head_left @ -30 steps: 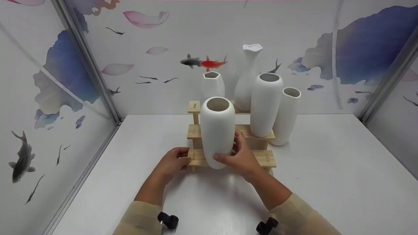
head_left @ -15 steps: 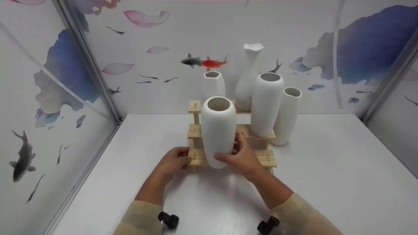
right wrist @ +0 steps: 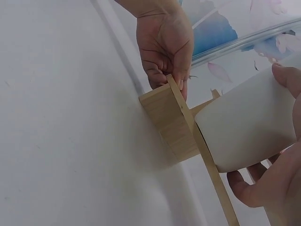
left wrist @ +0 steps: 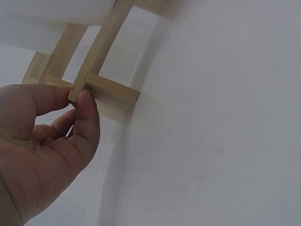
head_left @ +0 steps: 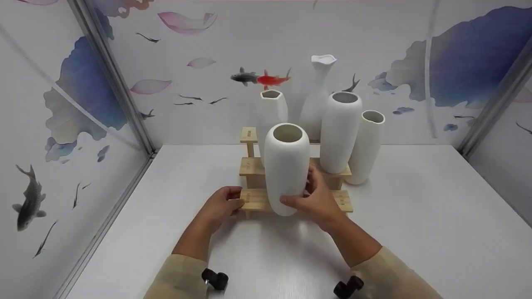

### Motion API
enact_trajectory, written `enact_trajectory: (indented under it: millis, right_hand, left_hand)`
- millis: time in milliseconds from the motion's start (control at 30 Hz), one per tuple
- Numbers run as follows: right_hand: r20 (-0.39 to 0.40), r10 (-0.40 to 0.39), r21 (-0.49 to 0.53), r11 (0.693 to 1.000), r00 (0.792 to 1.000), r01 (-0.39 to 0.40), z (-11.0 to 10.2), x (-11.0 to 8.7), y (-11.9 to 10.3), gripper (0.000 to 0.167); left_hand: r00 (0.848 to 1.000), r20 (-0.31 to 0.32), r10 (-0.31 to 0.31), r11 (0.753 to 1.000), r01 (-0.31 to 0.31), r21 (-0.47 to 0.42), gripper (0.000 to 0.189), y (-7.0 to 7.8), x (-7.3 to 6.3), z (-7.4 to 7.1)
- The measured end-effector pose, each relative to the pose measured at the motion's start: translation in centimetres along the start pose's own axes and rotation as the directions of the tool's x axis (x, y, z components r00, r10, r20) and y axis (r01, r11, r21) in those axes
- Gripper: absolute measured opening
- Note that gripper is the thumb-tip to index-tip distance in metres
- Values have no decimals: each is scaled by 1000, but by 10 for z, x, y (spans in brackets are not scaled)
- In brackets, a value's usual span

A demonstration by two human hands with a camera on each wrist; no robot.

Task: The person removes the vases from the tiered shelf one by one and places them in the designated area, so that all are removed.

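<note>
From the head view: the right hand is clamped low around a white vase, thumb across its near face, fingers round its right side, and that vase is at the lowest step of the wooden stand, its base reaching the near edge. Over on the left, the left hand has hold of the step's end. Danger spot: if too much base overhangs, the vase could tip nearward once the grip loosens. Farther back, an angular vase, a wavy-mouthed vase and a broad vase stand on the higher steps; a bump could rock them. A slim vase is on the tabletop, just right.

To the left wrist view: thumb and finger pinch the step's end. Should that pinch slip, the stand might slide under a push.

And the right wrist view: the base meets the board or hangs just above it, I can't tell which; uneven contact there could bring a wobble.
</note>
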State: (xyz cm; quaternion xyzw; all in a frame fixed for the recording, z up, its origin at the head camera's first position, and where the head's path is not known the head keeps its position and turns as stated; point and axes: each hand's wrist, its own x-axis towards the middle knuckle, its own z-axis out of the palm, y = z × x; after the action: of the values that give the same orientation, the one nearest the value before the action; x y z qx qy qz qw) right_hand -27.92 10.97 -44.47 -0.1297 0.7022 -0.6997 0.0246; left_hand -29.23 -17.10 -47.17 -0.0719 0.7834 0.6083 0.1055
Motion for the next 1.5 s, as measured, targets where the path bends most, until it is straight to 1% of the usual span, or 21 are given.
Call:
enact_trajectory:
  millis: [167, 400, 533, 767, 1100, 1300, 1500]
  right_hand:
    - [-5, 6, 2, 1000, 1000, -6, -9, -4, -1, 102]
    - [-11, 4, -9, 1000, 1000, -4, -23, -10, -2, 101]
    - [-28, -11, -5, 1000, 1000, 11, -33, -13, -2, 98]
    - [-61, 10, -30, 999, 998, -12, -52, -23, -5, 100]
    - [-86, -4, -24, 1000, 996, 2, -80, -36, -10, 99]
    - [-113, 0, -58, 998, 994, -6, -98, -44, -15, 100]
    - [-163, 18, -79, 996, 986, -32, -115, -51, -20, 100]
  left_hand:
    - [1000, -6, -1, 1000, 1, 9, 45, 0, -1, 1]
    - [1000, -1, 4, 1000, -4, -9, 47, 0, -1, 1]
    - [1000, 1, 5, 1000, -5, -10, 47, -1, 0, 1]
    - [1000, 3, -9, 1000, 9, -19, 46, -1, 2, 2]
    - [1000, 8, 13, 1000, -13, -16, 45, -2, 0, 0]
    - [1000, 12, 12, 1000, -11, -13, 45, -2, 0, 0]
    - [1000, 15, 17, 999, -17, -30, 45, -1, 0, 0]
